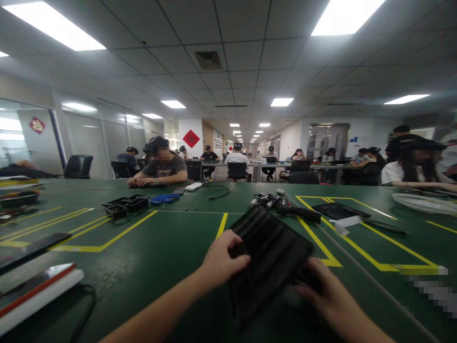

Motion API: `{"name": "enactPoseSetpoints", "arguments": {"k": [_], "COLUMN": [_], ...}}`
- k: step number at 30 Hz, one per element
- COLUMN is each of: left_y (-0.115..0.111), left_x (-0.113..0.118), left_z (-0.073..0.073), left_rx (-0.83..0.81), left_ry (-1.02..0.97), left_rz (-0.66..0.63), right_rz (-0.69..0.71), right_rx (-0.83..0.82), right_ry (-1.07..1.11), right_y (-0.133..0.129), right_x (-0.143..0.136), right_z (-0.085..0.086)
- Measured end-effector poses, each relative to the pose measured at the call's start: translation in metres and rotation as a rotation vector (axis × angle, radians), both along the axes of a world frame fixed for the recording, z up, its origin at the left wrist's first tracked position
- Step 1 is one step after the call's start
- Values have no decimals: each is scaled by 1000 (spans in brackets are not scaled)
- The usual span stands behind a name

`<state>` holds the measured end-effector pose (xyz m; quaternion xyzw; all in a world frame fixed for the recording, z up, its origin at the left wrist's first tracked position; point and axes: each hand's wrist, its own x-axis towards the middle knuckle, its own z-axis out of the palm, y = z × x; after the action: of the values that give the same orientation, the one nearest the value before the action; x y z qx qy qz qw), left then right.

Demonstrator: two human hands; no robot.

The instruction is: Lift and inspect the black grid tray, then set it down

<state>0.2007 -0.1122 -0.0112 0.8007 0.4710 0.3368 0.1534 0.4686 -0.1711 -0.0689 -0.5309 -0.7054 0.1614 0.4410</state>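
Note:
A black rectangular panel [269, 257] with ridges across its face is tilted above the green table, close in front of me. Its exact kind cannot be made out, since it is smeared by motion. My left hand [223, 257] grips its left edge, thumb on the near face and fingers curled behind. At the lower right edge, my right hand [323, 288] is closed on the panel, with its fingers blurred and partly hidden. Just beyond the panel lies a pile of dark and silvery tool-like parts [271, 199], one with a thick black handle [303, 214].
On the green table [150, 267], yellow tape marks out areas. A black compartment tray [126, 205], a blue item [164, 198] and a white power strip [193, 186] lie farther off. Right is a flat black item [339, 209]; left, a white-and-orange object [43, 295]. A person [164, 164] sits opposite.

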Motion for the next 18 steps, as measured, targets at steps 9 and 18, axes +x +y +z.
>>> {"name": "enactPoseSetpoints", "arguments": {"k": [9, 18], "left_y": [78, 74], "left_x": [-147, -185], "left_z": [20, 2], "left_rx": [-149, -281], "left_ry": [334, 400], "left_rz": [937, 1007], "right_rz": [-682, -655], "right_rx": [-228, -375], "right_ry": [-349, -508], "right_y": [27, 31], "right_x": [87, 80], "right_z": [4, -7]}}
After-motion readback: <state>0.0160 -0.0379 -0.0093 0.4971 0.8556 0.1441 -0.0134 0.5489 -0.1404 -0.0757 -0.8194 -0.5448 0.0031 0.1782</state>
